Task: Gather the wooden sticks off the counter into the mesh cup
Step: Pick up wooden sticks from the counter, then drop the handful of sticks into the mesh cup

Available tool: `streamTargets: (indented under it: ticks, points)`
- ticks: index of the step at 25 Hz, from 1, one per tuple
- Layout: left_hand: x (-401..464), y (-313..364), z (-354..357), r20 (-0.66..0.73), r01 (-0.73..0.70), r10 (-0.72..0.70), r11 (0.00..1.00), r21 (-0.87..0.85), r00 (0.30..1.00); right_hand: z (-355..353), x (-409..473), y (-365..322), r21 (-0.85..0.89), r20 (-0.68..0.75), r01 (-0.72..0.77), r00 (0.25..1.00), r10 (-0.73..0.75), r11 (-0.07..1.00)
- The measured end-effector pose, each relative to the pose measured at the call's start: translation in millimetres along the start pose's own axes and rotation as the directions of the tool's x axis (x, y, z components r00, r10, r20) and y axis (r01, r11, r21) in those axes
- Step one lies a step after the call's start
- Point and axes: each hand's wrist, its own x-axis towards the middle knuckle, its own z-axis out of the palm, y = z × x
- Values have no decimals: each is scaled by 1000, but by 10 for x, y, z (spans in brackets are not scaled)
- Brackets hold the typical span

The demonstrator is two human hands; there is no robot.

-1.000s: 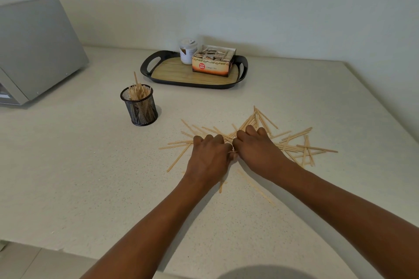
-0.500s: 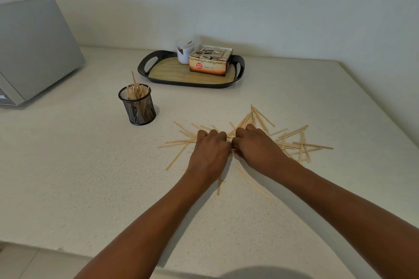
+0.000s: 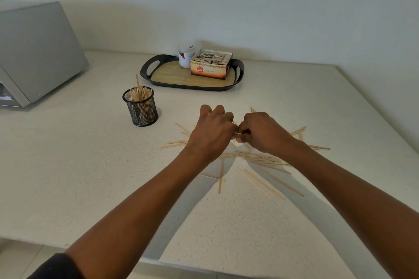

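Several thin wooden sticks [image 3: 263,161] lie scattered on the pale counter [image 3: 79,165], mostly under and to the right of my hands. My left hand [image 3: 212,130] and my right hand [image 3: 263,131] are raised just above the pile, fists closed and touching, with the ends of a small bundle of sticks [image 3: 238,133] showing between them. How many sticks they hold is hidden by the fingers. The black mesh cup [image 3: 141,106] stands upright to the left of my hands, with several sticks standing in it.
A black-rimmed tray [image 3: 192,76] at the back holds a white jar [image 3: 186,55] and a box of tea sachets [image 3: 212,63]. A grey appliance [image 3: 34,52] fills the far left. The counter's front edge [image 3: 90,247] runs near my elbows.
Both hands have lifted off the counter with sticks pinched between them, where before they lay flat on the pile. The remaining sticks sit in a slightly different spread.
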Motion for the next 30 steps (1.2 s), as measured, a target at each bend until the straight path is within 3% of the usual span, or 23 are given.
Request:
streamTargets:
  ticks: [11,14,16,18,20,21,24,27,30]
  points:
    - [186,-68,-68,36,-57,59,997,-43,998,-170,-94,-16,39,-28,-101,994,102,994]
    - [99,-82,-47,-183,-19,-9,989,-150,983,-320,-190,6,173,-13,-140,989,144,975]
    - [1,-80,-50,-355,68,-174,954,-291,918,-402,-234,20,260,-3,-190,980,197,947]
    - [-88,-46,-41,-388,175,-415,835,-522,823,-450,-255,33,335,-21,-216,971,237,917]
    - [-115,-15,0,-236,257,-609,610,-750,757,-482,-273,25,438,-42,-226,962,271,870]
    - [-101,-24,34,-128,288,-632,512,-809,765,-491,-279,15,490,-44,-230,957,288,841]
    - [-61,-71,67,97,296,-491,346,-890,866,-484,-267,-35,583,-41,-229,950,310,779]
    - [-9,-115,-13,108,212,-326,301,-930,939,-446,-236,-138,624,-60,-196,953,296,757]
    - [49,-145,-130,123,198,-282,255,-946,951,-427,-194,-275,621,-103,-169,950,293,766]
